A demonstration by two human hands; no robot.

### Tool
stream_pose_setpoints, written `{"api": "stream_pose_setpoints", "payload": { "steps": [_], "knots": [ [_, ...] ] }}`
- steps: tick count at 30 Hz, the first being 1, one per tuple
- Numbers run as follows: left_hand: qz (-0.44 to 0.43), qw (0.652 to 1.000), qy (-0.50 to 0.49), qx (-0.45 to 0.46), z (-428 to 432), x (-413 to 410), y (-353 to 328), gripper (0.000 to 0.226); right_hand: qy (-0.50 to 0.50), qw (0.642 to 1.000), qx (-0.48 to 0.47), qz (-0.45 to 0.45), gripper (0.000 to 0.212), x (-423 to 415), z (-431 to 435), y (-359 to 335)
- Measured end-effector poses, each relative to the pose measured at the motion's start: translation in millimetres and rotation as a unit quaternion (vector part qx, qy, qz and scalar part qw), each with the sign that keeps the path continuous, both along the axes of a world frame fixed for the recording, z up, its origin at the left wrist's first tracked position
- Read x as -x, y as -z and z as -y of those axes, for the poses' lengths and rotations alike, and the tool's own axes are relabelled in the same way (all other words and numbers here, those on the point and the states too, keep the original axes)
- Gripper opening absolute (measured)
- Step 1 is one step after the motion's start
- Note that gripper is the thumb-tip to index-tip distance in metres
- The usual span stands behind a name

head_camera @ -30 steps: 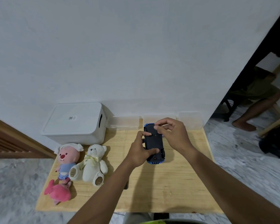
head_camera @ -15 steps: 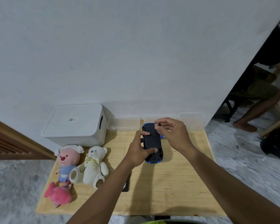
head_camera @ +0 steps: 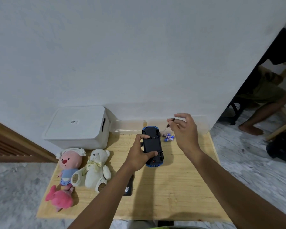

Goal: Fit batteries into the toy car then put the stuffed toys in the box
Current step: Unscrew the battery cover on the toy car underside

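left hand (head_camera: 137, 156) fingers grip upturned toy car (head_camera: 152, 144); right hand (head_camera: 185, 129) fingers pinch screwdriver (head_camera: 170, 123) above 3 batteries (head_camera: 168, 137).

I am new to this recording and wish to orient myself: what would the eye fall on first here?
First, the blue toy car, upside down at the middle of the table, gripped by the left hand, with the right hand raised to its right, pinching a thin dark tool. Then the three stuffed toys at the table's left edge, before the closed white box. Small batteries lie just right of the car.
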State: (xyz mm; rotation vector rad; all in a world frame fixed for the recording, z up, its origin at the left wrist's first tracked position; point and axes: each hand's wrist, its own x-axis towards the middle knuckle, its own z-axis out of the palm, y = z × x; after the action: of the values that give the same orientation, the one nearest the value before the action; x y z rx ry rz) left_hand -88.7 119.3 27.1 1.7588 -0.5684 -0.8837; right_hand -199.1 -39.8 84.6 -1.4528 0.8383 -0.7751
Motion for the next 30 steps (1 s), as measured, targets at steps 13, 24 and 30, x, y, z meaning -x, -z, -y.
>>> {"api": "stream_pose_setpoints", "payload": {
  "steps": [13, 24, 30],
  "knots": [
    [0.001, 1.000, -0.003, -0.023, -17, -5, 14, 0.062, -0.153, 0.912, 0.036, -0.379, 0.025, 22, -7, 137],
    [-0.022, 0.999, 0.023, -0.023, -15, -5, 23, 0.059, -0.132, 0.937, 0.027, -0.324, 0.022, 37, -9, 139],
    [-0.023, 0.999, 0.025, -0.027, -8, -6, 27, 0.057, -0.180, 0.955, 0.120, -0.202, 0.036, 21, -3, 74]
  ]
}}
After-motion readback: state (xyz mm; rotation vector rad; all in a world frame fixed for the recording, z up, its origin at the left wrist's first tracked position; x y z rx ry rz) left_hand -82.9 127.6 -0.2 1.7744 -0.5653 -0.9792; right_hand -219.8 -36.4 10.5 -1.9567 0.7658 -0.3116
